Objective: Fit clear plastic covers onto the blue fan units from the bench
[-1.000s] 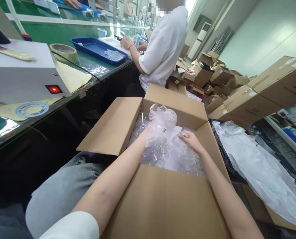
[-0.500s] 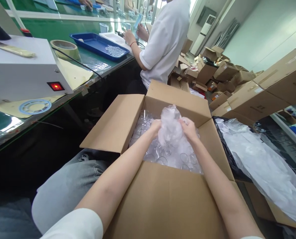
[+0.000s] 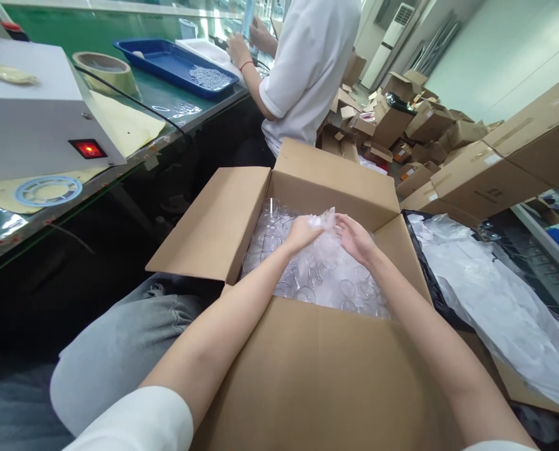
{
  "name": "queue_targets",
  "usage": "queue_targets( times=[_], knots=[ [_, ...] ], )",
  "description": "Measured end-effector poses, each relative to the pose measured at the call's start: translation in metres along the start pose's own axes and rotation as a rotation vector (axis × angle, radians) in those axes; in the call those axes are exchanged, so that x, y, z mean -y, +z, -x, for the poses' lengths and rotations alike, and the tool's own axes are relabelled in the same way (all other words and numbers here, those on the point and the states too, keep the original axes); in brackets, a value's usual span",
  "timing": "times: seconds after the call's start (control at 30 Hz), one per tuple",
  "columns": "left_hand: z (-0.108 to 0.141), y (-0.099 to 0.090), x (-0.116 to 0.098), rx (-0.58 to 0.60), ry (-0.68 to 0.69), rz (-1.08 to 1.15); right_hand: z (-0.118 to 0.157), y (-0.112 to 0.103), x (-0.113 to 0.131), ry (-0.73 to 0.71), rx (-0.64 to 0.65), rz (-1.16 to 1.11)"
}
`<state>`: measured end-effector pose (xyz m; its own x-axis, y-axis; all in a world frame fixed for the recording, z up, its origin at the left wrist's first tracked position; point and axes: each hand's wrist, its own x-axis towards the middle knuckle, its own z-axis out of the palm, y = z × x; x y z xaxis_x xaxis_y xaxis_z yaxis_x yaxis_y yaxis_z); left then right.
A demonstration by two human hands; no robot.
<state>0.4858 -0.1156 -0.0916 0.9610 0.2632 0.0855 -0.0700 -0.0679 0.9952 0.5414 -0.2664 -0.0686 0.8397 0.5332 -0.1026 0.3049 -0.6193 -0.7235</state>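
Observation:
An open cardboard box (image 3: 326, 369) stands before me, holding several clear round cups (image 3: 305, 294) among thin clear plastic. Over the cups, my left hand (image 3: 304, 233) is closed on a crumpled clear plastic bag (image 3: 327, 241), whose bunched top sticks out past the fingers. My right hand (image 3: 355, 239) is just to the right of the bag, its fingers stretched out and apart. Whether its fingertips touch the plastic I cannot tell.
On the bench at left are a white machine (image 3: 35, 113) with a lit red switch, a tape roll (image 3: 108, 72) and a blue tray (image 3: 167, 62) of small pieces. A co-worker (image 3: 312, 69) is beyond the box. White plastic sheets (image 3: 486, 288) and stacked cartons (image 3: 505, 163) are at right.
The plastic bag has gone from puffed up between both hands to lower and more bunched in my left hand. My right hand has opened from its pinch on the plastic.

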Motion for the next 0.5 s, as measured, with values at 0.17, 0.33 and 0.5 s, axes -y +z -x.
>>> queue_targets(
  times=[0.17,0.33,0.5],
  knots=[
    [-0.017,-0.019,0.011,-0.199,-0.061,-0.031,0.024,0.004,-0.057,0.244,0.150,0.292],
    [-0.019,-0.024,0.005,-0.312,-0.055,0.033,0.047,0.020,-0.091,0.364,0.363,0.580],
    [-0.010,-0.020,-0.006,-0.156,0.038,0.062,0.041,0.026,-0.091,0.312,0.481,0.713]
  ],
)
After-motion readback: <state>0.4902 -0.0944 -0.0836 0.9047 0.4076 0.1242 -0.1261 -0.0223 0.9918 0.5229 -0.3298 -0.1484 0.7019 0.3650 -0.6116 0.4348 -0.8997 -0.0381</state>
